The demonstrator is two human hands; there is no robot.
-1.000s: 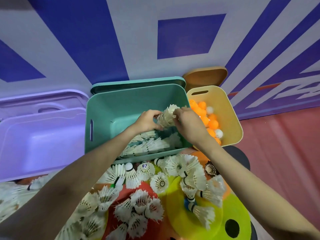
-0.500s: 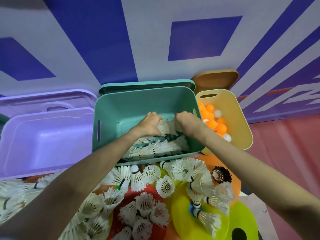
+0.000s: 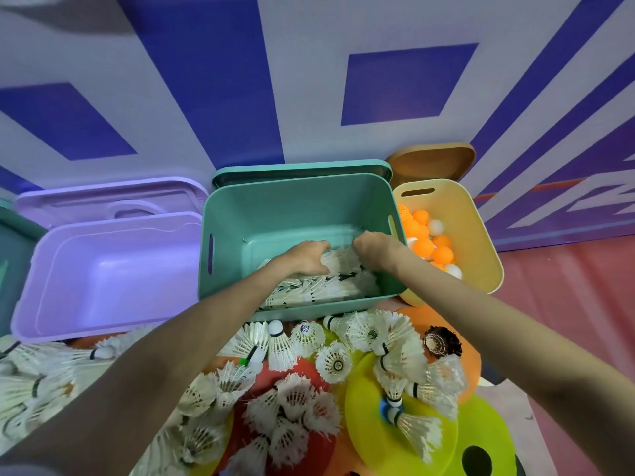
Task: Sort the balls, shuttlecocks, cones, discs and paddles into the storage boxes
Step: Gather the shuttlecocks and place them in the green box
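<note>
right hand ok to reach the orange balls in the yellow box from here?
Probably yes. The right hand is in the teal box, right beside the yellow box; that box is open-topped and nothing covers the orange balls.

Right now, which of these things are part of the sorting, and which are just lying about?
In the job:
- left hand and right hand, both on shuttlecocks in the green box
- loose shuttlecocks
- yellow box of balls
- purple box
- yellow discs

Lying about:
- box lids against the wall
</note>
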